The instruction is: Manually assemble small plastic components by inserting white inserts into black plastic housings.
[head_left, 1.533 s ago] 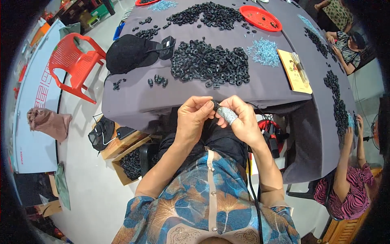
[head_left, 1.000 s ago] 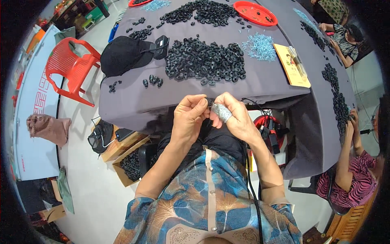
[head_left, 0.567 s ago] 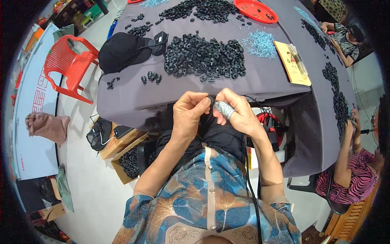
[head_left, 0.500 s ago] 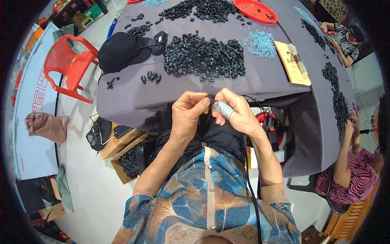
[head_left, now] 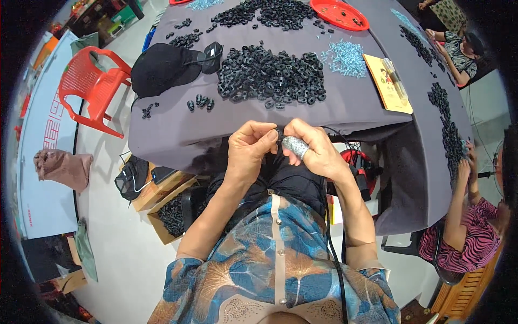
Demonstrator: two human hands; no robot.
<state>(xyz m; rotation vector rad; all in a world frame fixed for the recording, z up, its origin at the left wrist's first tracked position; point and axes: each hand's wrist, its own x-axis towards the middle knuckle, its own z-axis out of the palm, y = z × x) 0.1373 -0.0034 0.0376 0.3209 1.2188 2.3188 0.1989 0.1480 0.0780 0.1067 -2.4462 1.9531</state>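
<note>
Both hands meet over my lap, just in front of the table's near edge. My left hand [head_left: 251,148] pinches a small black plastic part [head_left: 279,134] between thumb and forefinger. From the other side my right hand [head_left: 313,146] closes on the same part, its thumb wrapped in silvery-grey tape [head_left: 295,146]. The fingers cover most of the part, so its details are hidden. Beyond the hands, a large pile of similar black oval parts [head_left: 270,75] lies on the grey tablecloth [head_left: 178,121]. A few more black parts [head_left: 200,101] sit apart at the left.
A black cap [head_left: 162,70] lies left of the pile. Light-blue small pieces [head_left: 345,58], a yellow booklet [head_left: 386,83] and a red tray [head_left: 340,13] are to the right. A red chair [head_left: 94,86] stands at left; a box of black parts [head_left: 171,216] is below. Two co-workers sit at right.
My hands stay together on the black part, with only a slight shift of the right hand and its taped thumb. At the far right, the co-workers have moved a little.
</note>
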